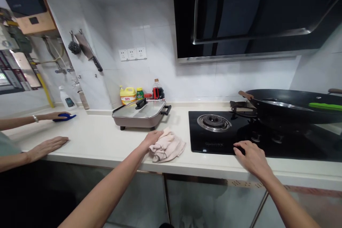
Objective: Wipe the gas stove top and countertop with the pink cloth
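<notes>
My left hand [153, 139] is closed on a pale pink cloth [169, 146], which lies bunched on the white counter [98, 146] to the left of the stove. At the front edge of the black glass cooktop [213, 140] rests my right hand [251, 155], its fingers loosely bent, the thumb apart and nothing in it. Just behind the cloth stands an electric pan [136, 119] with a glass lid. The uncovered burner [213, 123] lies beyond my hands, and the control knobs [256, 137] are close to my right fingers.
A large wok [291, 114] with wooden handles sits on the right burner, a green-handled utensil [324, 106] in it. At left, another person's hand [57, 115] is on a blue cloth [64, 117]. A cleaver [88, 50] hangs on the wall. The range hood [240, 17] overhangs the cooktop.
</notes>
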Available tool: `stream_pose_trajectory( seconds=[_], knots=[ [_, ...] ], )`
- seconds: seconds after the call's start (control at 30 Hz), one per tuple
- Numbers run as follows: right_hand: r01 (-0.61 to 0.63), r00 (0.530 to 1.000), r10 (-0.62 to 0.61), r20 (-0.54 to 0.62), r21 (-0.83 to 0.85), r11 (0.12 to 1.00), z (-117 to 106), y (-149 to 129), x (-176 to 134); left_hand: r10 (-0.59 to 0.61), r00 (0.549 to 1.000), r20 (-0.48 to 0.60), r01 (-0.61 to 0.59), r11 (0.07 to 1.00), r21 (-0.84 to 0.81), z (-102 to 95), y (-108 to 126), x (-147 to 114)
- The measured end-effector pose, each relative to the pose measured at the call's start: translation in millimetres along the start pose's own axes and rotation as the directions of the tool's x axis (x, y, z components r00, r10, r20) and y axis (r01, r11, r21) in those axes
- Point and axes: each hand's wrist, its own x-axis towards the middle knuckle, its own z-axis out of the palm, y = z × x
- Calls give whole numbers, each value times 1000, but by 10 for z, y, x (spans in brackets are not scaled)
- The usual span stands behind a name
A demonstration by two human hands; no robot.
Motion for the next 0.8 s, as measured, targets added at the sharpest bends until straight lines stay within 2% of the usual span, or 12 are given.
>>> stream_pose_trajectory(
  seconds=[0.07, 0.17, 0.23, 0.3, 0.37, 0.43, 0.5, 0.57, 0.7, 0.8],
  knots=[
    [-2, 1000, 2, -2, 2, 1000, 7, 8, 4, 56, 992, -114, -45, 995, 92, -137, -27, 26],
    [0, 1000, 0, 3, 9, 1000, 22, 26, 4, 168, 966, -196, -134, 976, 173, -296, -8, -67],
    [-1, 1000, 1, 4, 9, 1000, 32, 37, 1, 307, 941, -145, -263, 929, 262, -281, 14, -185],
    [-1, 1000, 1, 3, 9, 1000, 35, 40, -4, 390, 921, 11, -361, 842, 400, -166, 25, -293],
    [-2, 1000, 2, -1, 10, 1000, 28, 27, -8, 282, 946, 157, -321, 771, 550, -6, 23, -356],
    [-2, 1000, 2, -3, 10, 1000, 12, -1, -11, 88, 974, 208, -205, 737, 644, 133, 20, -373],
    [-2, 1000, 3, -7, 11, 1000, -9, -38, -16, 2, 969, 246, -171, 723, 669, 223, 18, -378],
    [-3, 1000, 3, -10, 11, 1000, -31, -74, -22, 28, 956, 291, -222, 714, 664, 281, 5, -404],
    [-6, 1000, 6, -18, 11, 1000, -63, -117, -39, 264, 921, 288, -389, 692, 608, 416, -86, -527],
    [-8, 1000, 8, -16, 24, 1000, -79, -130, -46, 407, 891, 202, -451, 749, 485, 521, -123, -541]
  ],
)
